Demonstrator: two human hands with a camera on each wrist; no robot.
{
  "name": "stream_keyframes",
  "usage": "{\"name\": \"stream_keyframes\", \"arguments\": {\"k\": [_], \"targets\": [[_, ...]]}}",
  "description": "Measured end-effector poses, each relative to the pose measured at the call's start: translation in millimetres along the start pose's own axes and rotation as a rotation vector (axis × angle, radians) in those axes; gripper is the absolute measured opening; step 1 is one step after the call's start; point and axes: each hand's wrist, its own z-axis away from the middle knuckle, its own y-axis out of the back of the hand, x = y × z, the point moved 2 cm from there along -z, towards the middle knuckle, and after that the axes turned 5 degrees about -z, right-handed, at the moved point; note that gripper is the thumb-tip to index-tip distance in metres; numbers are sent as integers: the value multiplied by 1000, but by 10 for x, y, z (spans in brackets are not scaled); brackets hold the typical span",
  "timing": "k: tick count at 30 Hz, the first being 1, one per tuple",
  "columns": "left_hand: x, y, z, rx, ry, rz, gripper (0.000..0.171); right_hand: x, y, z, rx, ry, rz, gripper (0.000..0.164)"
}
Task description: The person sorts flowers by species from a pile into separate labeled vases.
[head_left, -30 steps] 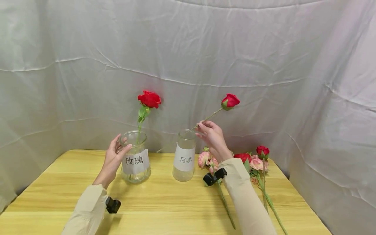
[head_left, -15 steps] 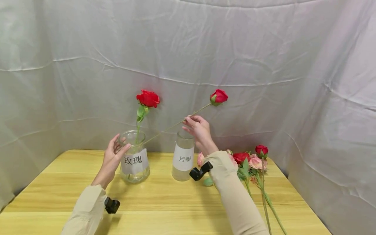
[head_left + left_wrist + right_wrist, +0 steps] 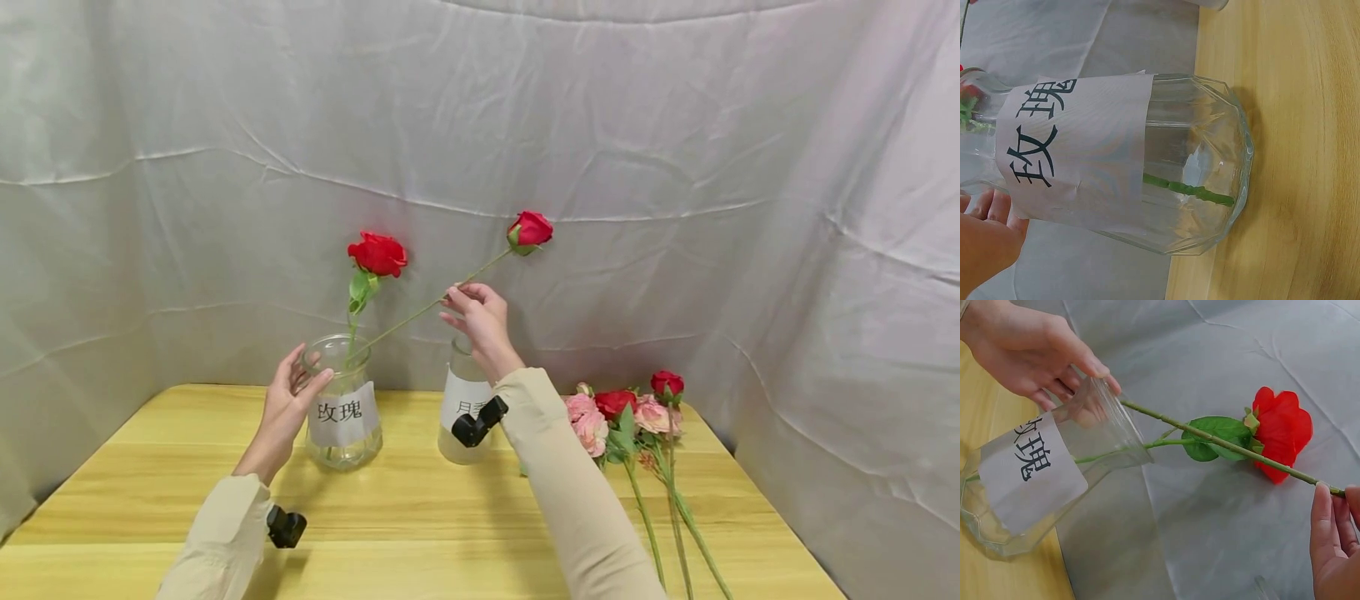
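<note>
My left hand [image 3: 288, 400] holds the wide glass vase [image 3: 1197, 156] at its neck, thumb near the rim and fingers behind. A white paper label [image 3: 347, 414] with Chinese characters wraps the vase. Inside stands a red rose [image 3: 378, 254], its stem [image 3: 1200, 192] reaching down to the glass bottom. My right hand [image 3: 477, 321] pinches the thin stem [image 3: 1229, 445] of a second red rose [image 3: 531, 231], bloom up to the right. This stem slants down leftward, its lower end right at the vase mouth. In the right wrist view it crosses in front of the first rose's leaf [image 3: 1210, 434].
A narrower labelled glass vase [image 3: 459, 383] stands right of the wide one, partly behind my right wrist. Pink flowers [image 3: 587, 425] and red roses [image 3: 666, 383] lie at the wooden table's [image 3: 405, 517] right side. A grey cloth [image 3: 480, 125] hangs behind.
My right hand has moved left and slightly up with the rose, from over the narrower vase, bringing the stem's end to the wide vase's mouth. My left hand has stayed on the wide vase.
</note>
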Motion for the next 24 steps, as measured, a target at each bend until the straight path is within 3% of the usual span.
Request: {"name": "stream_keyframes", "arguments": {"k": [10,24], "targets": [[0,-10,-8,-4,-2,4,79,75,-122,-24,-67,60,118,7],[11,-18,-6,0,2,-5,80,82,-547,-7,-168,42,322,21]]}}
